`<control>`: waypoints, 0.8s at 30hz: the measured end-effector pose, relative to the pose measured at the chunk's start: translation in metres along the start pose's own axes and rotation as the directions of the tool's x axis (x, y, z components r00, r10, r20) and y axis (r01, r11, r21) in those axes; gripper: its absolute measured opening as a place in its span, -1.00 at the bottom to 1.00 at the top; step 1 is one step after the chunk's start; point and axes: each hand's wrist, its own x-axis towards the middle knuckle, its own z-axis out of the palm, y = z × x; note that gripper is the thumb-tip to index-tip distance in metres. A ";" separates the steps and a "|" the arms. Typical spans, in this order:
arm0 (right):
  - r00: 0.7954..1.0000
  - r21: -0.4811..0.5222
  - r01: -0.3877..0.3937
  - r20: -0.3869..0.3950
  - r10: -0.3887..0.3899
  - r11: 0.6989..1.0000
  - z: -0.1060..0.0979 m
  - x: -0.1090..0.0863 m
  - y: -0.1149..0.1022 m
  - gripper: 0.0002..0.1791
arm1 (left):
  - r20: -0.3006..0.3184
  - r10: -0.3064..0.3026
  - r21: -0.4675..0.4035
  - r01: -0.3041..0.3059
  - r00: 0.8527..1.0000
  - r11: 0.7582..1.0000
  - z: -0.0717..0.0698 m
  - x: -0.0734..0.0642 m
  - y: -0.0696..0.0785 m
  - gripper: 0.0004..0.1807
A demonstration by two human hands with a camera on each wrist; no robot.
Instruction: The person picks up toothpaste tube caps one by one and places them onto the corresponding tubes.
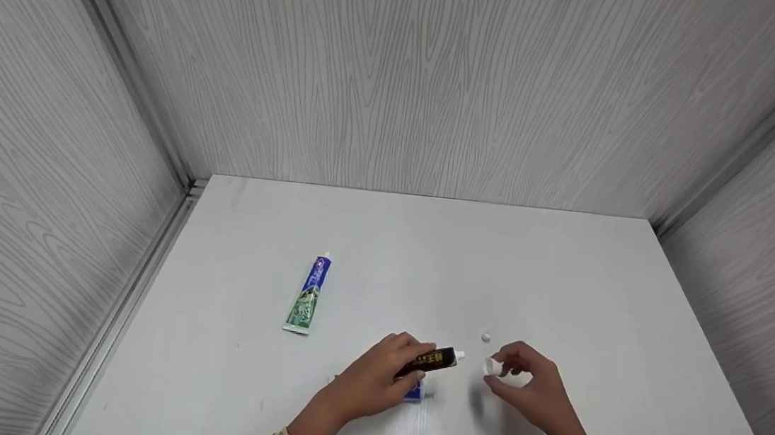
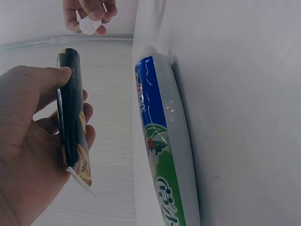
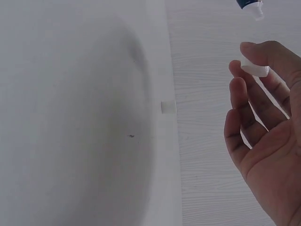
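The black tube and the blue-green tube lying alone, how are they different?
The black tube shows yellow writing; the blue-green tube has a green lower half. The left hand holds the black tube; the blue-green tube lies on the table. The black tube points toward the right hand; the blue-green tube, toward the back wall. Both are white at the tip.

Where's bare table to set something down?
Free: the table along the back wall, and between the right hand and right wall. Crowded: around the left hand, which grips a black tube above a blue tube.
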 end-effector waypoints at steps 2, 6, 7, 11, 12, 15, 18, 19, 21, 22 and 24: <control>1.000 -0.008 -0.002 0.002 0.002 1.000 0.001 0.000 0.000 -0.66 | -0.001 -0.001 0.003 0.001 1.000 1.000 0.000 0.000 0.001 -0.51; 1.000 -0.001 -0.015 0.017 0.015 1.000 0.001 -0.001 -0.003 -0.67 | -0.004 0.005 0.022 -0.005 1.000 1.000 0.001 0.000 0.001 -0.51; 1.000 0.002 -0.017 0.021 0.017 1.000 0.001 -0.001 -0.003 -0.68 | -0.005 0.007 0.029 -0.007 1.000 1.000 0.002 0.000 0.002 -0.51; 1.000 -0.005 -0.011 0.029 0.011 1.000 0.001 -0.002 -0.006 -0.68 | -0.016 0.024 0.073 -0.023 1.000 0.997 0.004 0.000 0.002 -0.52; 1.000 -0.008 -0.007 0.031 0.008 1.000 0.001 -0.002 -0.006 -0.68 | -0.018 0.029 0.083 -0.027 0.999 0.996 0.004 0.000 0.002 -0.52; 0.999 -0.013 0.005 0.037 -0.004 1.000 0.002 -0.002 -0.008 -0.67 | -0.025 0.042 0.103 -0.039 0.999 0.994 0.005 0.000 0.002 -0.52; 0.999 -0.008 0.025 0.044 -0.025 1.000 0.003 -0.003 -0.009 -0.67 | -0.024 0.044 0.102 -0.041 0.999 0.994 0.005 0.001 0.004 -0.52; 0.998 -0.005 0.032 0.045 -0.032 0.999 0.003 -0.003 -0.009 -0.67 | -0.022 0.043 0.100 -0.040 0.999 0.994 0.005 0.001 0.005 -0.53; 0.998 0.003 0.044 0.049 -0.044 0.999 0.005 -0.003 -0.010 -0.67 | -0.018 0.039 0.098 -0.037 0.999 0.995 0.005 0.001 0.006 -0.53; 0.998 0.001 0.045 0.048 -0.045 0.999 0.005 -0.003 -0.010 -0.67 | -0.016 0.039 0.097 -0.037 0.999 0.995 0.005 0.002 0.007 -0.54; 0.998 0.002 0.044 0.049 -0.044 0.999 0.007 -0.003 -0.011 -0.67 | -0.011 0.041 0.098 -0.040 0.999 0.994 0.005 0.002 0.008 -0.54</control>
